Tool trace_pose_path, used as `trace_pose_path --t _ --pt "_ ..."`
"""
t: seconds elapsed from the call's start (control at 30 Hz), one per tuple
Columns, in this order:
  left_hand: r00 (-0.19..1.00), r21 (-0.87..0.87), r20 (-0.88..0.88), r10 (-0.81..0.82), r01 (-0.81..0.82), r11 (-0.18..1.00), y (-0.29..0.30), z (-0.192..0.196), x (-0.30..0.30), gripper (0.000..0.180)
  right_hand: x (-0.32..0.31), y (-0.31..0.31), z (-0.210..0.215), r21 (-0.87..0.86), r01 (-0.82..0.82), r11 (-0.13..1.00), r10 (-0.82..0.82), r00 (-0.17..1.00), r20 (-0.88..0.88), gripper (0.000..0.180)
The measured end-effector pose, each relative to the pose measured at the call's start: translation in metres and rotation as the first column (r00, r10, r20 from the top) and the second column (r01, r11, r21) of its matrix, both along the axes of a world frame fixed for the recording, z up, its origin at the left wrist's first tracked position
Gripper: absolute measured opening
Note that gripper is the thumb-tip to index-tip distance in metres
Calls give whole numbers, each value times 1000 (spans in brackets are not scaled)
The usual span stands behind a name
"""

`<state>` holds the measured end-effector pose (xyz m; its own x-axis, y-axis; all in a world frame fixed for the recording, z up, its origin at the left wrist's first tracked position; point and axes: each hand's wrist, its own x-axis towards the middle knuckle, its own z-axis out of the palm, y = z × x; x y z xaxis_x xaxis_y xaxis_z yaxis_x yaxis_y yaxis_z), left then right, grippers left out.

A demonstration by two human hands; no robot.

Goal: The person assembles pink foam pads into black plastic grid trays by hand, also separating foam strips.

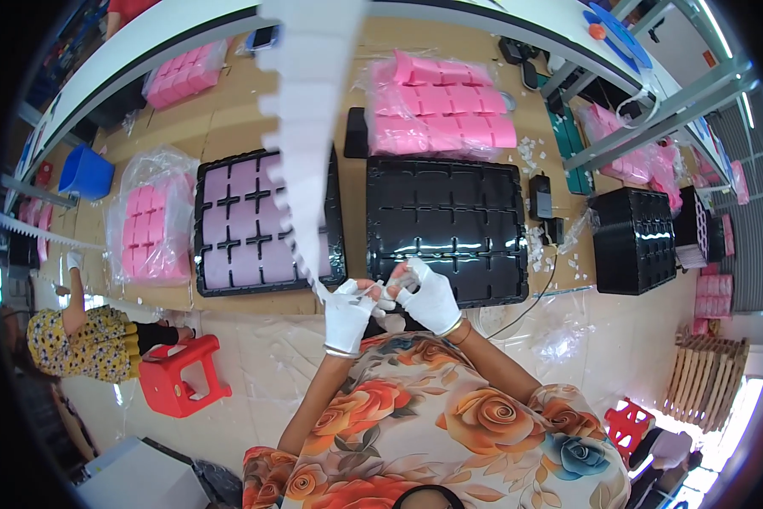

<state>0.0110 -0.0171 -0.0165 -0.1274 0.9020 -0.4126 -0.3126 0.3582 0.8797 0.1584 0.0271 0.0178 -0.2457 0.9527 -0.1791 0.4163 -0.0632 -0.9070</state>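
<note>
Both my hands wear white gloves with the fingertips bare, and they meet just off the table's front edge. A long white strip [301, 127] with a notched edge hangs from above and narrows down to my left hand [350, 318], whose fingers are closed at its lower end. Close beside it, my right hand [430, 299] pinches with thumb and fingers; what lies between them is too small to make out. Beyond the right hand sits a black moulded tray [449, 199], its surface glossy. Left of it is another black tray [335, 246] holding mauve pieces [254, 267] with black cross-shaped gaps.
Pink wrapped packs [441, 102] lie behind the trays, with another pink pack [148, 229] at left. A stack of black trays [636, 237] stands right. A black adapter [540, 197] trails a cable among white scraps. Overhead runs a shelf [186, 34]. A co-worker [84, 339] is by a red stool [182, 373].
</note>
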Motion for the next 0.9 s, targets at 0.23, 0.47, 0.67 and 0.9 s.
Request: trace_pose_path --t 0.23,0.47,0.67,0.9 --pt "998 -40 26 56 -55 998 5 9 2 17 1 -1 -10 5 -3 1000 3 999 -39 12" --pt "966 -71 -237 102 -122 990 11 -3 2 16 18 -6 -7 298 173 939 -129 979 -160 15" --pt "913 -26 -401 78 -97 995 3 -14 -19 12 137 9 -19 216 203 955 -238 959 152 9" --pt "890 -6 -454 -26 26 1000 -7 -36 -32 14 207 21 -34 289 -210 934 -35 751 659 6"
